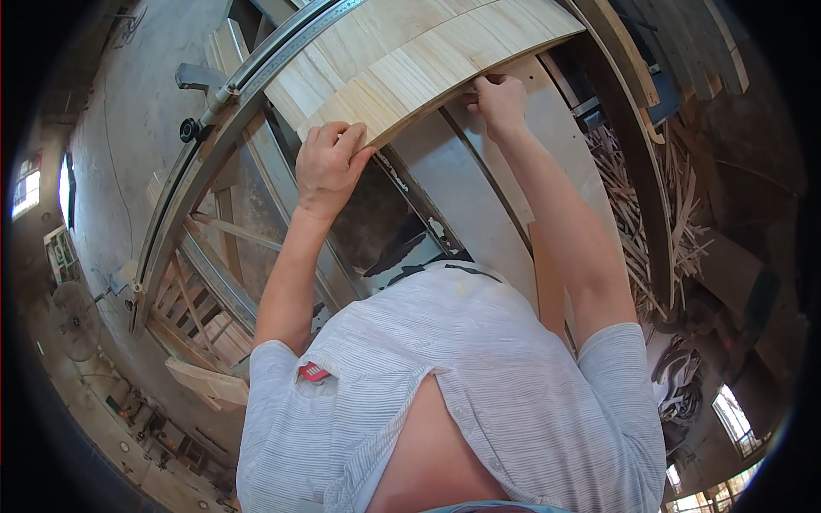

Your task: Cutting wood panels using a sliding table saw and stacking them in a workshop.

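Note:
A pale wooden panel [428, 64], made of joined strips, lies across a metal machine table [556, 111] in front of me. At its near left corner my left hand [329, 167] is closed on the edge, thumb at the side and fingers on top. Farther right, my right hand [501, 103] has its fingers curled in at the panel's near edge. Its fingertips are partly hidden there, and the hand looks closed on that edge.
Left of the panel runs a curved-looking metal rail [248, 81] with a black knob [189, 130]. A dark slot [479, 162] crosses the table. Thin wood offcuts [633, 184] are heaped at right. Boards [205, 382] lie at lower left, near a standing fan [75, 315].

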A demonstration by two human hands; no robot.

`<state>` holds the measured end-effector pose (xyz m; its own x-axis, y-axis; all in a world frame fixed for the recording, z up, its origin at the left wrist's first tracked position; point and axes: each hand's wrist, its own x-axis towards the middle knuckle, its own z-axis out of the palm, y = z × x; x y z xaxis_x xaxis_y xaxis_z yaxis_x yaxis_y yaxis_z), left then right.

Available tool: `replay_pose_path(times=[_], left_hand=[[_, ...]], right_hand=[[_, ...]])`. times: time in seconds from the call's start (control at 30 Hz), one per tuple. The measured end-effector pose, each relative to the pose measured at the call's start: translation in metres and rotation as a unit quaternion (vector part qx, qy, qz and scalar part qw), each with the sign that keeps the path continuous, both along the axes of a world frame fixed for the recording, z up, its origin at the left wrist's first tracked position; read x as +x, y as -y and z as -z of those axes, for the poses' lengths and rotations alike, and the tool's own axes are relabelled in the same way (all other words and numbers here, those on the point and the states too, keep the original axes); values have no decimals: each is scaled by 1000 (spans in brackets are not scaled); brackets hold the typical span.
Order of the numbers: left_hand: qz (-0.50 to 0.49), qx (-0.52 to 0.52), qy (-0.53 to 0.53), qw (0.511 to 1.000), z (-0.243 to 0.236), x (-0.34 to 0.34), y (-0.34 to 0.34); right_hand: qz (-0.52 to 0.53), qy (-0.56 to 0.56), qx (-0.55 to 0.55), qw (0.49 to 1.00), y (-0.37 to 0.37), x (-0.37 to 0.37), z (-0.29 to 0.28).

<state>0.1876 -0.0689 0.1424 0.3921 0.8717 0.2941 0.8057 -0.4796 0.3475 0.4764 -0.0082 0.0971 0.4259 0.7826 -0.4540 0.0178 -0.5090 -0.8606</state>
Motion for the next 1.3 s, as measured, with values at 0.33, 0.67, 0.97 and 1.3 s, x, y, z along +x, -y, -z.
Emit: replay_pose_path(times=[0.33,0.67,0.97,1.3], left_hand=[[0,-3,3,1000,-8,-1,-1],[8,23,-20,1000,-13,-2,-6],[25,0,-7,1000,-10,-1,-4],[35,-24,-33,999,12,10,-3]], right_hand=[[32,-87,10,996,-1,-2,0],[56,-261,105,958,7,6,23],[41,-189,111,975,62,32,18],[64,-172,124,975,181,68,-5]])
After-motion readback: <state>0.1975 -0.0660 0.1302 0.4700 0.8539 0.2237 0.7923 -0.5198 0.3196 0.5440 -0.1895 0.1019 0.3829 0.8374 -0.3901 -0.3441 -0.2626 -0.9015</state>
